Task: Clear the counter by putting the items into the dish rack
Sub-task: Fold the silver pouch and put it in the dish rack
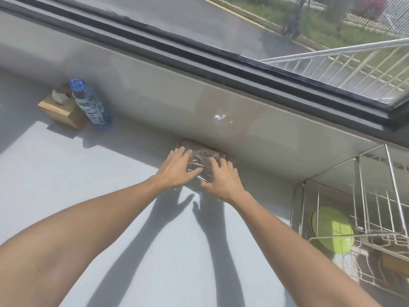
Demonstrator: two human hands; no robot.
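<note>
Clear plastic over something dark — both hands settle on a wrapped packet (204, 160) at the back of the counter (66, 196).

Far left sit a wooden box (64, 114) and a blue-capped bottle (90, 103). At centre the left hand (177, 168) and right hand (221, 180) lie flat on the packet against the wall, fingers spread, not yet curled around it. Slippery film, I judge — better to slide fingertips under both ends before lifting toward the dish rack (365, 207) at lower right, which holds a green plate (332, 231).
</note>
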